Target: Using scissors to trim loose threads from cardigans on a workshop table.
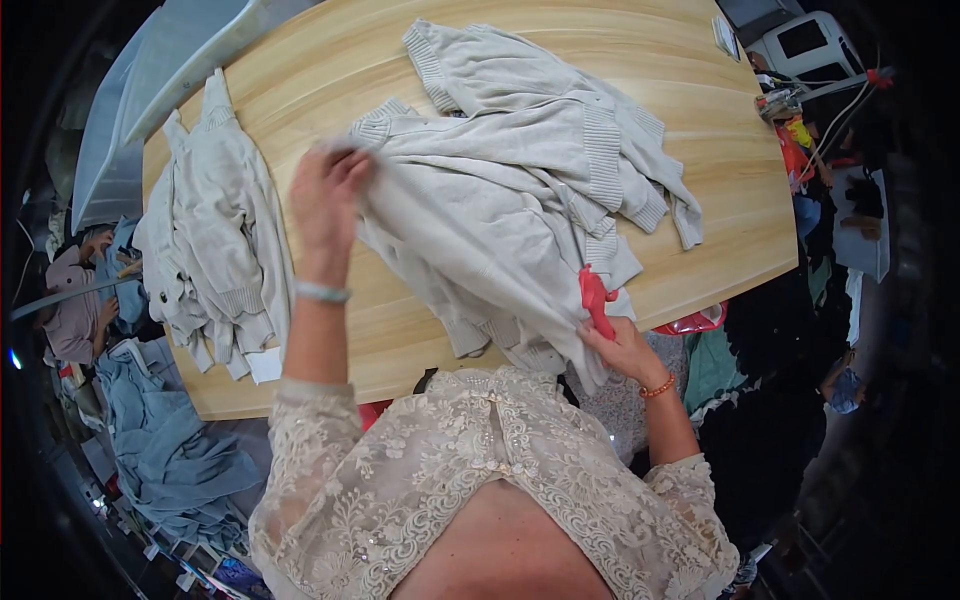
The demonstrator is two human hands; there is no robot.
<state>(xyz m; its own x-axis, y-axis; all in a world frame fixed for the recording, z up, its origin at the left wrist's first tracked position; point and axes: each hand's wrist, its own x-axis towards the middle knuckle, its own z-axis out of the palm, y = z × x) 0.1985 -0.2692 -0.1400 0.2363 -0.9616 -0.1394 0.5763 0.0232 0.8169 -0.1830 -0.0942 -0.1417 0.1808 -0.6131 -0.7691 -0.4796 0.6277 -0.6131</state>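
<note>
A cream knitted cardigan (450,235) lies stretched across the wooden table in front of me, with ribbed cuffs and hem. My left hand (330,195) is at its upper left end, the fingers smeared by motion, so their grip on the knit cannot be made out. At the near right end, my right hand (625,350) is closed around a small red tool (597,302), whose exact kind I cannot make out. Its fingers also press on the cardigan's edge. Another cream cardigan (540,110) lies just beyond, partly overlapped by the nearer one.
A pile of cream knitwear (210,230) with dark buttons covers the left of the wooden table (740,190). A white paper tag (264,366) lies beside it. Blue-grey garments (170,440) are heaped lower left. Another person (80,300) is at far left. A white machine (805,45) stands at upper right.
</note>
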